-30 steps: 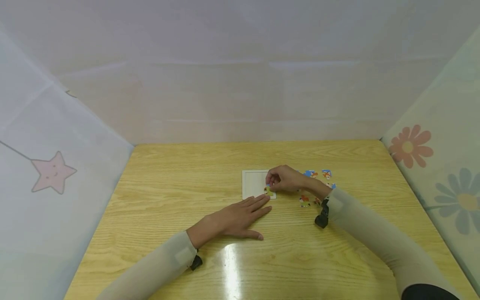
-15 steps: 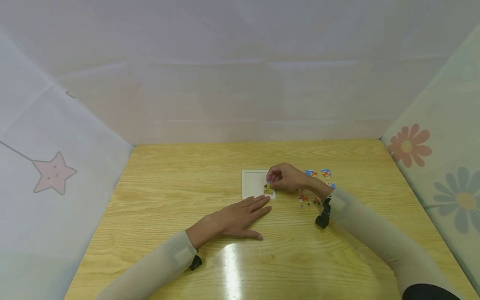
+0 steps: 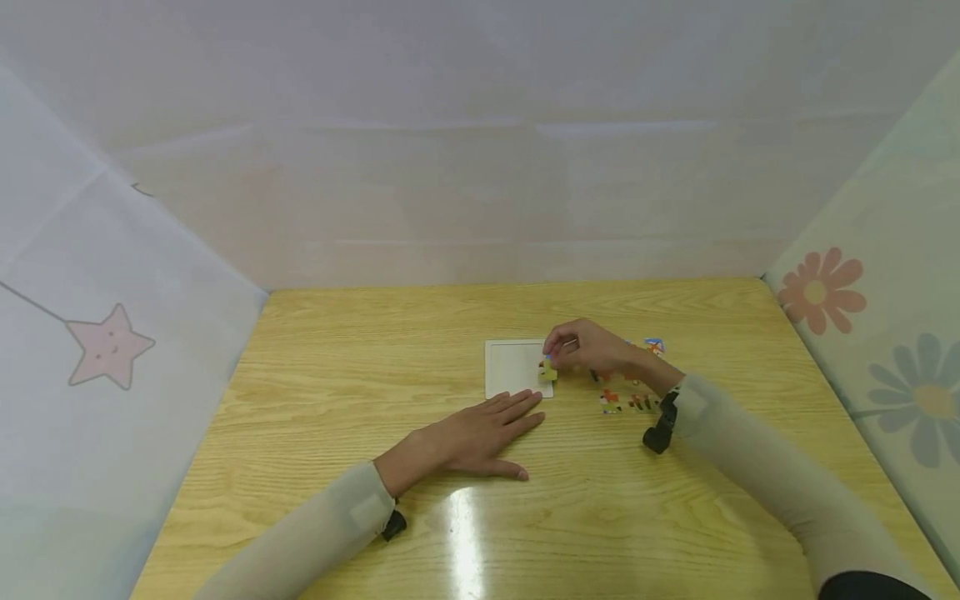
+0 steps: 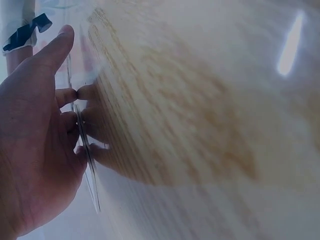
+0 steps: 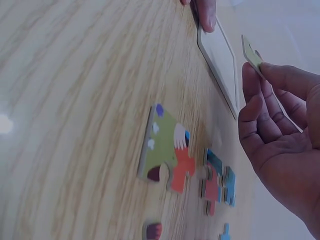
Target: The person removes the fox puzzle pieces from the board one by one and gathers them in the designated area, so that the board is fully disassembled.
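Note:
Between thumb and forefinger my right hand [image 3: 588, 346] pinches a green jigsaw puzzle piece [image 5: 252, 55], raised above the right edge of a white puzzle tray [image 3: 513, 367]. My left hand [image 3: 472, 437] lies with straight fingers spread, its fingertips touching the tray's near edge; the left wrist view shows those fingers at the thin edge of the tray. No pieces show in the visible part of the tray. Close to my right hand, a green and orange puzzle piece [image 5: 167, 150] lies on the table. Part of the tray's right side is hidden by my right hand.
Several more puzzle pieces [image 3: 609, 402] lie on the wooden table [image 3: 360, 358] to the right of the tray, some of them under my right forearm. White cloth walls [image 3: 450, 167] enclose the table's back and sides.
My right hand has lifted the puzzle piece from the tray's lower right corner and moved slightly right and away with it. My left hand has stayed in place.

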The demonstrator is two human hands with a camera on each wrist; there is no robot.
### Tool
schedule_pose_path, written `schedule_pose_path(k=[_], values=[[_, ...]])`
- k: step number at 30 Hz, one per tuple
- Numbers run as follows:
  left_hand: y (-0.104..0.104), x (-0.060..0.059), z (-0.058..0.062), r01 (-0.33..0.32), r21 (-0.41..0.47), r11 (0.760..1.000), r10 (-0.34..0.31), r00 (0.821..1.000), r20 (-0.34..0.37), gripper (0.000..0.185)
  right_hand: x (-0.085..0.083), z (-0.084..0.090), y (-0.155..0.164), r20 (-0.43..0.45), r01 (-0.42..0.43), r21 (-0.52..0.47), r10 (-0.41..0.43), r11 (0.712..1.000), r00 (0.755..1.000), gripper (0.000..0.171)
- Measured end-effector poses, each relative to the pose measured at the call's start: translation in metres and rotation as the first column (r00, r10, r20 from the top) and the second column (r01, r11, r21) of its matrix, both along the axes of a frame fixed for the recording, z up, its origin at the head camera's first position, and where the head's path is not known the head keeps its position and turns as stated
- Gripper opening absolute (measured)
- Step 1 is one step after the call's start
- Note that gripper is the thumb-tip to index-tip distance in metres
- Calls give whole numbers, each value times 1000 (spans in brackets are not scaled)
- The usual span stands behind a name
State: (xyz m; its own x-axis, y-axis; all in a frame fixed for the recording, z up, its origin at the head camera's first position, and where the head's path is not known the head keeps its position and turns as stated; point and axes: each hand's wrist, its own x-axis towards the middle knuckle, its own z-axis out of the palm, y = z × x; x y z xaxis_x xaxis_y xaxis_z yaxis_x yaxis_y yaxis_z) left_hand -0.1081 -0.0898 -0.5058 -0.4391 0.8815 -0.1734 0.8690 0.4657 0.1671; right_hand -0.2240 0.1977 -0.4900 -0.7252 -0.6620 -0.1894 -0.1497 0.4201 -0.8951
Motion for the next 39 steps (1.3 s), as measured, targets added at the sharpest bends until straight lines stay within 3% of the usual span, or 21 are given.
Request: schedule_pose_path(k=[12, 24, 39], values=[[0, 2, 1, -2, 11, 1000, 2, 1000, 20, 93, 11, 7, 35, -16, 26, 20, -26, 999, 1000, 22], [-1, 2, 1, -4, -8, 1000, 4, 1000, 14, 94, 26, 8, 83, 28, 37, 25, -38, 999, 999, 22], [-1, 2, -1, 0, 5, 1000, 0, 1000, 3, 94, 43, 6, 138, 0, 46, 60, -46, 997, 999, 22]])
